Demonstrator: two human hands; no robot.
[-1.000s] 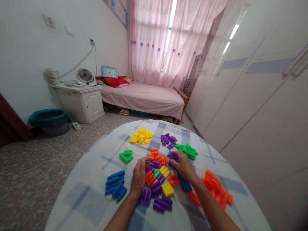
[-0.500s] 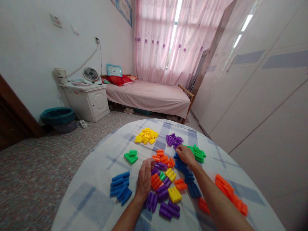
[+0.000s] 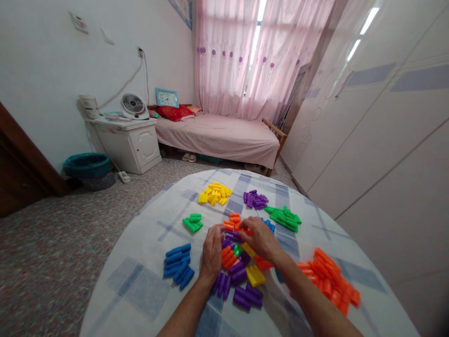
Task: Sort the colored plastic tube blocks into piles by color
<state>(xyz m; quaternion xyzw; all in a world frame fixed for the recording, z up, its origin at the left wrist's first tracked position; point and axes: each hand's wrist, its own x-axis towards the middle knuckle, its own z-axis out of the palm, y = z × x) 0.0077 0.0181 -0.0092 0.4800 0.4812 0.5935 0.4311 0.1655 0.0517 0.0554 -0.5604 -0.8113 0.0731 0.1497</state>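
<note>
Coloured plastic blocks lie on a round table under a white and blue checked cloth. My left hand rests palm down on the left side of the mixed pile, fingers curled by purple pieces. My right hand lies over the pile's far side, fingers bent on orange blocks; what it grips is hidden. Sorted heaps lie around: yellow, purple, green, a small green, blue and orange.
A bed with a pink cover stands beyond the table under pink curtains. A white cabinet with a fan is at the left, a teal basin on the floor. White wardrobe doors run along the right.
My right hand has come back from the far blue and green blocks to the orange pieces at the middle of the pile. My left hand has stayed in place. The camera shifted slightly.
</note>
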